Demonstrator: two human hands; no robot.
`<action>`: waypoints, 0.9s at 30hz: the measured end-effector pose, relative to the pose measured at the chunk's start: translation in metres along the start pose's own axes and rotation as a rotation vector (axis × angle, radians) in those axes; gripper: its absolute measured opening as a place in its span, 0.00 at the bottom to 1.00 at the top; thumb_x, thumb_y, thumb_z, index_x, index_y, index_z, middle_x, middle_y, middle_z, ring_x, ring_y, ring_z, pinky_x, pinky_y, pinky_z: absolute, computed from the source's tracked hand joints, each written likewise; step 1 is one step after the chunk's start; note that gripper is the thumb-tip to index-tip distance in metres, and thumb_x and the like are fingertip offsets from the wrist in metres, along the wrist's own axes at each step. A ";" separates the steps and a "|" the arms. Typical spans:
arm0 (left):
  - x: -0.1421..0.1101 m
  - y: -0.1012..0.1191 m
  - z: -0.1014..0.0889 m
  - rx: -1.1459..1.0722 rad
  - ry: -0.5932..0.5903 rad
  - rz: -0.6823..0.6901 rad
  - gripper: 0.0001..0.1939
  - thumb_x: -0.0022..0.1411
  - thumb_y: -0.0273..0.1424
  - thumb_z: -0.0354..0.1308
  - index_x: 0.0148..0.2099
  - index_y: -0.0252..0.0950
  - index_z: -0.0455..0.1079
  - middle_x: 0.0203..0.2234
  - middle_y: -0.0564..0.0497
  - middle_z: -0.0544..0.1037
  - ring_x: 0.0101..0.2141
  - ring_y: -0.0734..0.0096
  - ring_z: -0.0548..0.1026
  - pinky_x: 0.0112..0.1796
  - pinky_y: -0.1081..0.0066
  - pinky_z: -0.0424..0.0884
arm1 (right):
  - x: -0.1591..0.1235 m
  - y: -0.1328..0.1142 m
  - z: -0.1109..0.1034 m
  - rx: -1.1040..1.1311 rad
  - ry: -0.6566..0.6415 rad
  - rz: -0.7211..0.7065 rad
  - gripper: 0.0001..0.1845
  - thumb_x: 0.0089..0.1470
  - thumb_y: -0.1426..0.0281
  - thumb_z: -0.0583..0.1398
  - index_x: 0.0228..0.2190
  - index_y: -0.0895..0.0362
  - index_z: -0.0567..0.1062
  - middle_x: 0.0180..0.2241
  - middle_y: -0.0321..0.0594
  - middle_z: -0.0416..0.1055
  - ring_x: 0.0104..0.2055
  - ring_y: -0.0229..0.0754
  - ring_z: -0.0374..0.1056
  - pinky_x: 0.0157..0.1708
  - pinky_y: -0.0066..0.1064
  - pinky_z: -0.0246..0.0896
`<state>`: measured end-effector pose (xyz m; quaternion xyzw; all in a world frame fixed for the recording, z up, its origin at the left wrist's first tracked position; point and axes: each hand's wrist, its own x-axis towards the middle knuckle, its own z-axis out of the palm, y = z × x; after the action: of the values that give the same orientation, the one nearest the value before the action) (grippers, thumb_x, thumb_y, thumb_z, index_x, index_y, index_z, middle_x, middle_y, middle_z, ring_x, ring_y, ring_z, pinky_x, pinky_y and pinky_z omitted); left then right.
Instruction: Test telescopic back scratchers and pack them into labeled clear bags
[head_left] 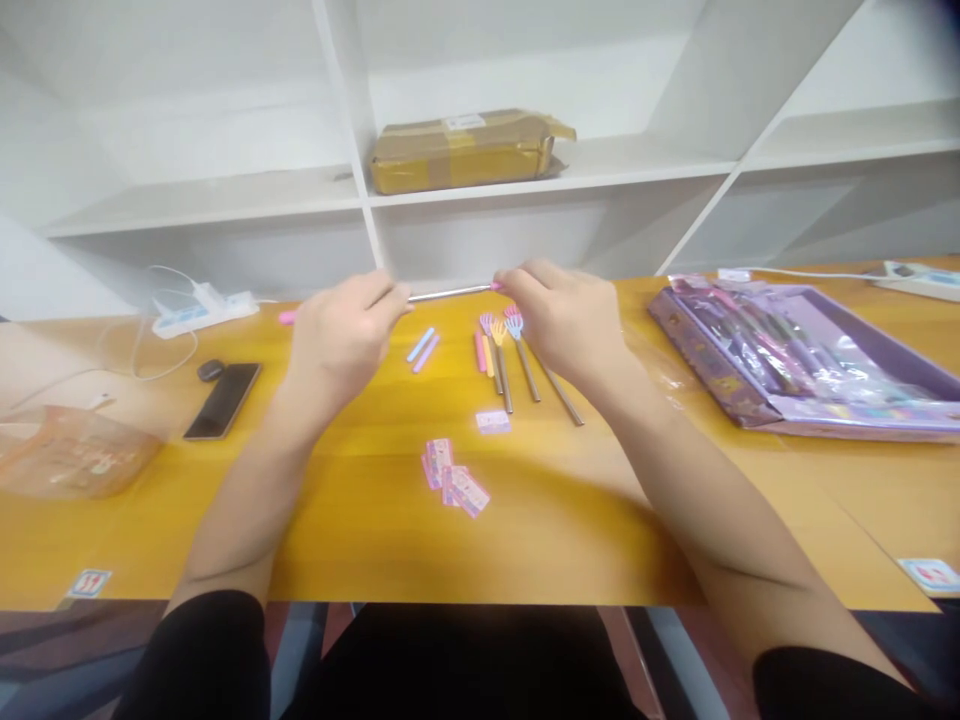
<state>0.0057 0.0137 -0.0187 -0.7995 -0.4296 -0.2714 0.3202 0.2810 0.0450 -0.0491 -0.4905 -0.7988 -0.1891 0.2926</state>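
A back scratcher with a silver rod (450, 293) is stretched level between my hands above the table. Its pink handle end pokes out past my left hand (341, 335), which is closed around it. My right hand (559, 315) grips the other end, where a bit of pink shows and the rest is hidden by fingers. Below lie several back scratchers with metal rods and small hand-shaped heads, among them a yellow one (499, 335) and a blue one (514, 328). Beside them are pink and yellow handle-like tubes (481, 352), and to the left two blue and purple tubes (425, 350).
Small printed cards (465, 490) lie nearer me, with another card (493, 422) beyond. At left are a phone (223, 400), a power strip (206, 312) and an orange translucent bag (82, 450). A purple box (870, 425) of wrapped items stands right; a taped parcel (465, 155) sits on the shelf.
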 end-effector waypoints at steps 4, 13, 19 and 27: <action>-0.001 -0.002 -0.004 0.035 0.102 0.016 0.16 0.80 0.30 0.49 0.46 0.44 0.80 0.30 0.46 0.79 0.30 0.62 0.75 0.27 0.60 0.55 | -0.002 0.003 -0.011 -0.022 0.049 0.021 0.24 0.74 0.76 0.50 0.55 0.49 0.82 0.46 0.43 0.82 0.36 0.43 0.69 0.32 0.36 0.42; -0.001 0.004 -0.015 -0.024 0.083 -0.034 0.17 0.81 0.30 0.49 0.47 0.43 0.81 0.31 0.45 0.79 0.32 0.61 0.75 0.29 0.60 0.61 | -0.004 -0.006 -0.031 -0.017 0.023 0.040 0.24 0.74 0.76 0.51 0.56 0.48 0.83 0.48 0.44 0.83 0.35 0.44 0.70 0.32 0.37 0.44; -0.001 0.019 -0.006 -0.002 0.069 0.068 0.17 0.79 0.27 0.50 0.45 0.41 0.81 0.28 0.46 0.78 0.30 0.62 0.74 0.27 0.60 0.59 | -0.011 -0.030 -0.031 -0.035 -0.019 -0.052 0.24 0.75 0.75 0.50 0.53 0.47 0.83 0.45 0.43 0.83 0.35 0.45 0.69 0.33 0.38 0.47; 0.000 0.014 -0.007 -0.033 -0.049 0.090 0.15 0.80 0.30 0.55 0.38 0.40 0.76 0.28 0.48 0.77 0.27 0.65 0.71 0.27 0.61 0.52 | -0.013 -0.032 -0.023 0.006 -0.065 -0.114 0.21 0.76 0.71 0.51 0.51 0.49 0.84 0.37 0.40 0.79 0.29 0.41 0.61 0.30 0.37 0.41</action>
<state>0.0167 0.0025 -0.0186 -0.8295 -0.3966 -0.2441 0.3083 0.2631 0.0082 -0.0406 -0.4494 -0.8350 -0.1869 0.2566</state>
